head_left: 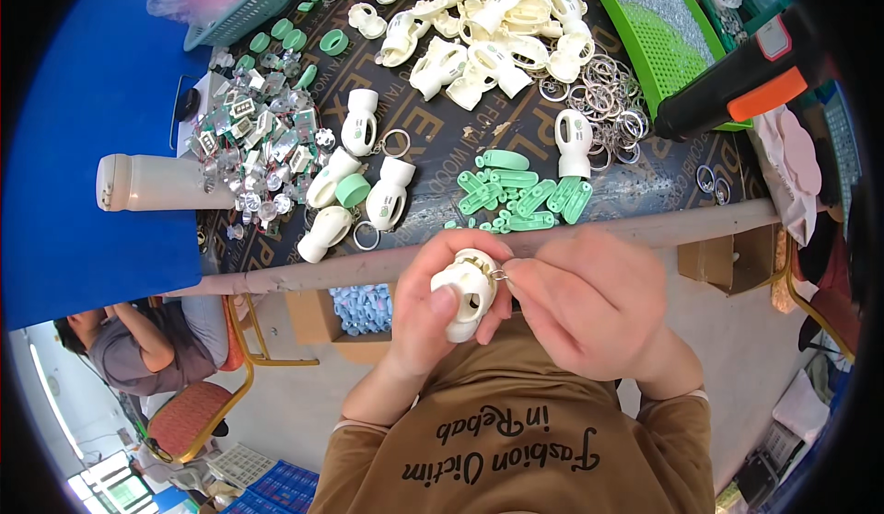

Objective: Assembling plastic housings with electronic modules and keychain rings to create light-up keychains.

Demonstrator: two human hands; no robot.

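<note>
Pinching cream plastic shell (468, 295); fingers (447, 304) closed

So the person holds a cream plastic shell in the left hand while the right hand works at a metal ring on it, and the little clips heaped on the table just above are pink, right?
Not quite: the clips are mint green, not pink, as the head view shows. The rest holds: the left hand grips the cream plastic shell and the right hand pinches a small metal ring at its top.
</note>
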